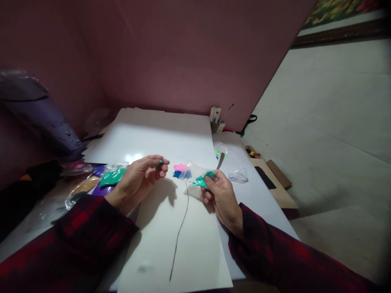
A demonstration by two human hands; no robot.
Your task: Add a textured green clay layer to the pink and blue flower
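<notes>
My left hand point(137, 179) is closed in a pinch on a small dark-green bit of clay point(159, 163), held above the sheet. In my right hand point(222, 195) is a clear plastic bag point(192, 167) with green modelling clay point(200, 180) in it, gripped between thumb and fingers. Pink clay point(179, 167) and blue clay point(177, 175) lie on the white paper point(159, 236) behind the bag, at the top of a drawn dark line point(179, 232). A metal handle point(221, 160) sticks up beyond my right hand; its lower end is hidden.
Bagged clay in several colours, including a green packet point(111, 177), is piled at the left. Large white sheets point(161, 136) lie at the back. Right of my hands is a crumpled clear bag point(238, 176). A purple cylindrical object point(51, 118) stands far left; cardboard point(275, 179) lies right.
</notes>
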